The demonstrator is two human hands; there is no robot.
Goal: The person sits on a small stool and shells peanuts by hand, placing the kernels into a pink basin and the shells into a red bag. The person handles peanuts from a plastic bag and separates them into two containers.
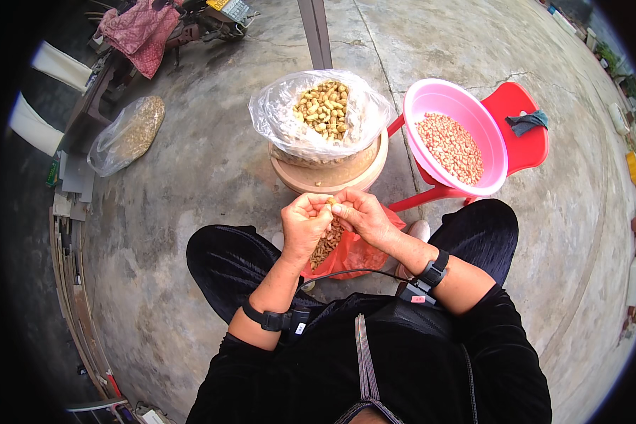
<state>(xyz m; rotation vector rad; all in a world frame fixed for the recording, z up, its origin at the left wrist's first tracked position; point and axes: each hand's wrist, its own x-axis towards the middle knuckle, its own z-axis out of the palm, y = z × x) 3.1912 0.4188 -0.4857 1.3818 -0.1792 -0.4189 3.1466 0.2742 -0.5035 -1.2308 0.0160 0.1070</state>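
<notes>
Between my fingertips is a peanut pod [330, 201], pinched from both sides. My left hand [308, 218] grips it on one side and my right hand [364, 212] on the other; fingers hide much of it. Below them, a red plastic bag [358, 257] lies spread between my feet with a pile of peanut shells [326, 246] in it. Just beyond my hands, a clear plastic bag [275, 116] full of unshelled peanuts [323, 108] rests on a round stool [326, 183]. To the right, a pink basin [495, 135] holds many shelled peanut kernels [450, 148].
The basin sits on a red plastic chair [530, 148] with a dark cloth [527, 123] on it. A filled plastic bag [130, 135] lies on the concrete floor at left. A brown post [315, 34] stands behind the stool; a motorcycle [201, 26] is parked at upper left.
</notes>
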